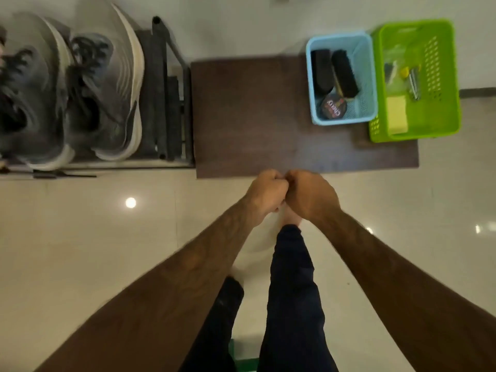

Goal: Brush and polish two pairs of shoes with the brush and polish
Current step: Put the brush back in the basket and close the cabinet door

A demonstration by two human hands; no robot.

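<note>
On a pale tiled floor (80, 237), a dark brown board (255, 116) lies between a shoe rack (166, 103) carrying grey, white-soled trainers (102, 98) at far left and a green basket (445, 76) at right. The person's left hand (267, 190) and right hand (311, 194) are curled into fists, knuckles touching, over the board's near edge. Well beyond them, to the right, a blue basket (367, 76) on the board holds two black brushes (345, 73) and a round polish tin (332, 106).
</note>
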